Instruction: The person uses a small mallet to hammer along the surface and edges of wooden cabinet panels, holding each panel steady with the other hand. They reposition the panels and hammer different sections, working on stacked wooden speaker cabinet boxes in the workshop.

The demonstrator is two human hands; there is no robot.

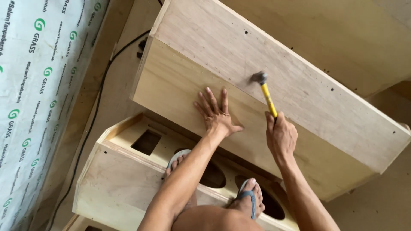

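My left hand (216,113) lies flat with fingers spread on the side face of a large plywood box (180,92). My right hand (280,136) grips the yellow handle of a small hammer (266,92). The hammer's grey head rests on or just above the box's upper panel, close to the edge where the two panels meet. Small dark nail marks dot that upper panel along its edges.
My feet in blue sandals (250,197) stand on a lower plywood cabinet (115,179) with round and rectangular cut-outs. A black cable (92,124) runs along the floor at left beside a printed plastic sheet (30,98). More plywood panels lie at upper right.
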